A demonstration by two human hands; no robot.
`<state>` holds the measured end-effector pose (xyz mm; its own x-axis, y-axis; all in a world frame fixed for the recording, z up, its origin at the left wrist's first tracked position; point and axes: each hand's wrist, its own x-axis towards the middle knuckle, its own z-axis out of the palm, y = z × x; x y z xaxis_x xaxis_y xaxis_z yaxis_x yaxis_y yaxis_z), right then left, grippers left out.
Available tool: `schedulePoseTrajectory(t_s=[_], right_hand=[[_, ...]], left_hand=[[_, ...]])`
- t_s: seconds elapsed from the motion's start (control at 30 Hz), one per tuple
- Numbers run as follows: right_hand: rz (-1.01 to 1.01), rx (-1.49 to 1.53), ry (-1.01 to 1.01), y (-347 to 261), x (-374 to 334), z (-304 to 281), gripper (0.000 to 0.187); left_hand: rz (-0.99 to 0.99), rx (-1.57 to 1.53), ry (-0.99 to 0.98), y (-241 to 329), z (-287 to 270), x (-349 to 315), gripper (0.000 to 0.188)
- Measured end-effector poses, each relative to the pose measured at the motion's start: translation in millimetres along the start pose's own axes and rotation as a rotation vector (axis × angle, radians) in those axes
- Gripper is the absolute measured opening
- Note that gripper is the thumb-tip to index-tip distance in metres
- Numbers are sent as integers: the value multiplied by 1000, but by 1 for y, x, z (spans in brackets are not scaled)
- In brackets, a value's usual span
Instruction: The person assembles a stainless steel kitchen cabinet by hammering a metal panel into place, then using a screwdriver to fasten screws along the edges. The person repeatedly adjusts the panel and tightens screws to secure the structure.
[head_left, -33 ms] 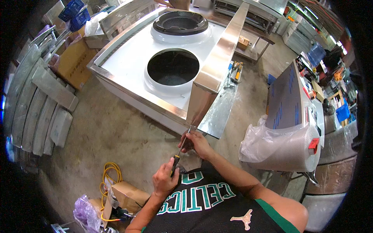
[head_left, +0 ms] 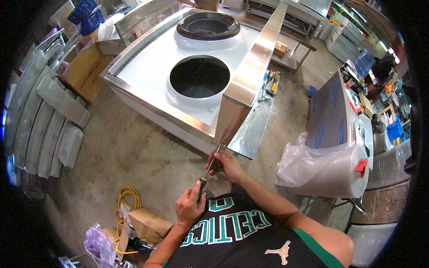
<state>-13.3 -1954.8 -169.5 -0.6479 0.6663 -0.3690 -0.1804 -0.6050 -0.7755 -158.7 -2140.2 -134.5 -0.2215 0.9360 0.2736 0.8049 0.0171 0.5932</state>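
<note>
My left hand [head_left: 189, 206] is closed around the black and yellow handle of a screwdriver [head_left: 209, 169]. Farther up, my right hand [head_left: 226, 166] has its fingers closed about the metal shaft close to the tip. The tip meets the lower front corner of a stainless steel cooking range [head_left: 156, 120], under the end of a raised steel box beam [head_left: 254, 58]. Whatever lies at the tip is too small to make out. The range top has an open round burner hole [head_left: 199, 77] and, behind it, one fitted with a black ring [head_left: 207, 27].
A steel shelf [head_left: 252, 134] sticks out at the range's right, with hand tools [head_left: 271, 83] on it. Right stand a bubble-wrap roll [head_left: 324, 172] and a cluttered bench [head_left: 357, 111]. Wrapped panels [head_left: 49, 120] lean left. A yellow hose [head_left: 126, 196] and cardboard box [head_left: 149, 226] lie lower left.
</note>
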Motion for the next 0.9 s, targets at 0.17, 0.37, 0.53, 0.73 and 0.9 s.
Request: schedulePoseTrajectory(t_s=[0.17, 0.37, 0.53, 0.73, 0.9], right_hand=[[2, 29, 1, -3, 4, 1, 28], [5, 18, -36, -14, 10, -3, 28], [-2, 27, -9, -13, 12, -4, 26], [-61, -55, 72, -6, 14, -2, 27], [-37, 43, 68, -5, 15, -2, 24]], left_hand=[[27, 55, 62, 3, -2, 7, 49], [-408, -661, -107, -9, 12, 13, 31], [-1028, -1809, -541, -39, 10, 19, 33], [-335, -387, -47, -22, 3, 17, 45], [-127, -128, 35, -6, -17, -5, 42]])
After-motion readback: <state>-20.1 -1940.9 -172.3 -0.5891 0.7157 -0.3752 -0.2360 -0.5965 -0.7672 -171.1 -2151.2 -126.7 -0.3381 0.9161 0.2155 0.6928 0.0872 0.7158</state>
